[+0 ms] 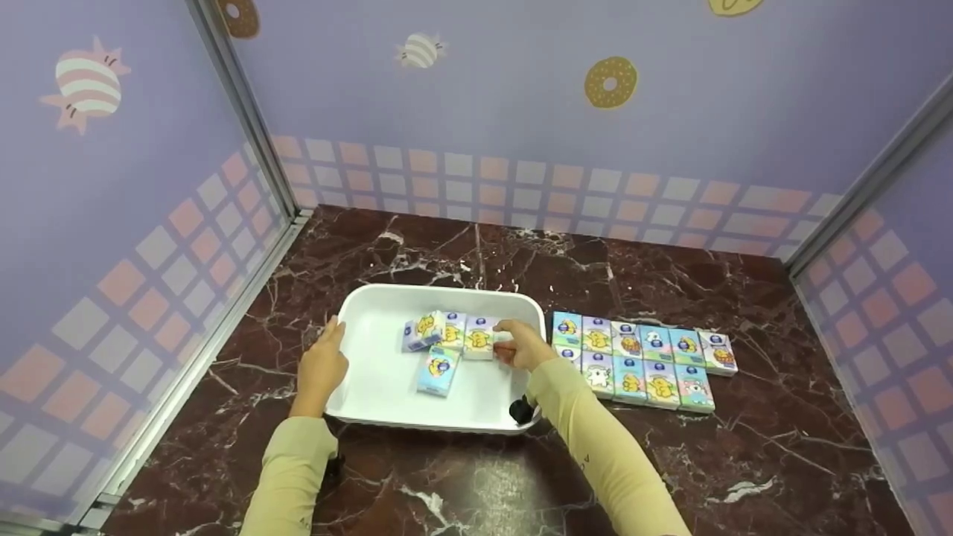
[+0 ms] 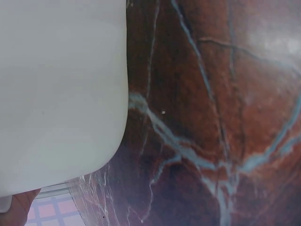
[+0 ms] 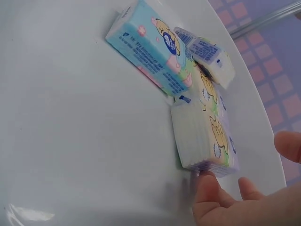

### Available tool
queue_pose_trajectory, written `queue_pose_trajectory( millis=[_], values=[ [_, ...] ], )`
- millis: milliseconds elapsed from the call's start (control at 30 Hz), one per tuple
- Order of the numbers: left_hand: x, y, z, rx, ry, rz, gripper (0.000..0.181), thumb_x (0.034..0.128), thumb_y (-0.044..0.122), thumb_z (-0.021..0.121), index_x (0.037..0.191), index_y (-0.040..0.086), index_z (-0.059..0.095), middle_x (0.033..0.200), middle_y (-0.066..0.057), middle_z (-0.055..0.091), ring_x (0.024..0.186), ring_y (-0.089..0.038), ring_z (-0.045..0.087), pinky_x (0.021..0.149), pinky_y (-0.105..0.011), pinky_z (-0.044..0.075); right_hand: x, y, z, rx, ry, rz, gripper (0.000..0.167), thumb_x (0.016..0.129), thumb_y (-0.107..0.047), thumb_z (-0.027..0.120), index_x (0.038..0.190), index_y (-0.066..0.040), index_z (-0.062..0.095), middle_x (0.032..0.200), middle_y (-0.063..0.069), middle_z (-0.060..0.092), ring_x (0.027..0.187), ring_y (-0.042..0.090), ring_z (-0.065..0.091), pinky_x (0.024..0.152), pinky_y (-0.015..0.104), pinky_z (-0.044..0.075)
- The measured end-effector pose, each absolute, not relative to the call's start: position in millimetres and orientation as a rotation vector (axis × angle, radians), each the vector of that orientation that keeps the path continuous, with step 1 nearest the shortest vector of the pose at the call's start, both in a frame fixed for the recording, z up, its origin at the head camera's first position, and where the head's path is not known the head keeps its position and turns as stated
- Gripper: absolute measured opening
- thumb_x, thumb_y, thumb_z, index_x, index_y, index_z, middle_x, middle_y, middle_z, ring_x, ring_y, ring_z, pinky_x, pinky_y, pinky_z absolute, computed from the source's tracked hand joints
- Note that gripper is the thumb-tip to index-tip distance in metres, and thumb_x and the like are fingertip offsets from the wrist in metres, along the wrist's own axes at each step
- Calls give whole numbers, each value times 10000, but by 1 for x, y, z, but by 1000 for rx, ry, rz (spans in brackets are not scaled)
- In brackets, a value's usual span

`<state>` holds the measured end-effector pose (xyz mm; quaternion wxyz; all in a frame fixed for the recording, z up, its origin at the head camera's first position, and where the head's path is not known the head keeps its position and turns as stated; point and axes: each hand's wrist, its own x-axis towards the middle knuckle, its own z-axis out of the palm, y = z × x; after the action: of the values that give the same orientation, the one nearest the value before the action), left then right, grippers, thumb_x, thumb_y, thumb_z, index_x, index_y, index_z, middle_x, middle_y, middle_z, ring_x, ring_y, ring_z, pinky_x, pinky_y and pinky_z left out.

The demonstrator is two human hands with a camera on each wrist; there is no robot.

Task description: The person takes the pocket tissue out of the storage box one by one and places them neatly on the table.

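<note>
Inside the white tray (image 1: 387, 406), my right hand (image 1: 517, 344) is at the right end of a purple-and-yellow tissue pack (image 1: 479, 337). In the right wrist view, a fingertip of that hand (image 3: 235, 202) meets the end of the pack (image 3: 200, 134), with the thumb held apart. Beside it lie another yellow pack (image 1: 452, 331), a tilted pack (image 1: 428, 330) and a blue pack (image 1: 438, 370). My left hand (image 1: 322, 366) rests against the tray's left rim, fingers extended; the left wrist view shows only a bit of it (image 2: 19, 207) by the tray edge (image 2: 113, 117).
Two rows of tissue packs (image 1: 629, 380) lie side by side on the dark red marble surface (image 1: 774, 417), right of the tray. Patterned purple panels (image 1: 506, 89) stand behind and at both sides. A black round object (image 1: 521, 411) is at the tray's front right corner.
</note>
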<state>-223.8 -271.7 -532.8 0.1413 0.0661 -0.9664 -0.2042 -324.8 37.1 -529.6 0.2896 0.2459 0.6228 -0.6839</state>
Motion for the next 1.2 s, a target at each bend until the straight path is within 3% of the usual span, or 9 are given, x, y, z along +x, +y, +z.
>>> queue_pose_trajectory(
  millis=[167,267,533,600,667,767,967,1067,1200],
  values=[
    [-224,-272,-533,183,-2796,-595,486,781,-55,437,1262,5,472,1359,-156,401,421,-205,396,461,-365,386,-358,40,-588,578,1534,-1884,415,722,-188,613,1098,-87,469,1043,193,572,846,230,548,714,298,443],
    [-223,-272,-532,174,-2799,-606,476,791,-60,433,1261,1,471,1361,-159,396,371,-156,330,407,-301,341,-358,36,-591,608,1504,-1910,360,731,-181,581,1052,-68,465,1035,187,551,892,252,525,786,326,430],
    [-222,-273,-533,152,-2758,-575,465,780,-64,429,1236,-5,495,1333,-167,431,368,-149,314,410,-299,330,-307,35,-513,581,1377,-2003,408,835,-132,469,1213,-12,372,1270,229,385,1163,313,405,1012,385,328],
    [-222,-273,-533,145,-2748,-568,466,773,-68,428,1230,-7,501,1324,-170,440,369,-151,314,409,-306,329,-307,33,-513,586,1417,-2000,379,832,-134,476,1189,-36,394,1243,215,405,1097,304,457,958,386,382],
    [-222,-273,-533,139,-2743,-568,466,772,-71,425,1228,-10,502,1321,-172,443,365,-147,303,401,-301,318,-307,30,-513,562,1528,-1996,341,812,-124,495,1135,-50,416,1171,213,441,930,261,533,855,356,448],
    [-222,-273,-533,136,-2742,-569,466,776,-71,420,1231,-8,499,1323,-171,442,359,-137,279,389,-282,293,-308,26,-516,409,1803,-1933,363,791,-138,517,1138,-64,437,1092,185,459,804,226,511,726,335,445],
    [-223,-272,-533,149,-2751,-591,476,782,-65,410,1246,6,491,1335,-159,432,358,-134,261,384,-273,278,-297,14,-495,-12,2195,-1640,471,787,-80,509,1247,-23,428,1297,167,431,1113,298,434,935,479,348],
    [-223,-272,-534,161,-2756,-589,478,780,-63,415,1246,9,491,1339,-155,430,372,-149,283,402,-292,298,-305,11,-505,-242,2288,-1471,486,762,-82,528,1239,-24,456,1255,148,475,1068,255,463,935,405,374],
    [-223,-272,-533,178,-2765,-595,478,779,-63,418,1246,9,491,1347,-150,418,380,-170,320,419,-308,327,-340,9,-562,-510,2351,-1253,458,710,-166,584,1163,-106,552,1178,66,541,992,169,484,823,326,414]
  ],
)
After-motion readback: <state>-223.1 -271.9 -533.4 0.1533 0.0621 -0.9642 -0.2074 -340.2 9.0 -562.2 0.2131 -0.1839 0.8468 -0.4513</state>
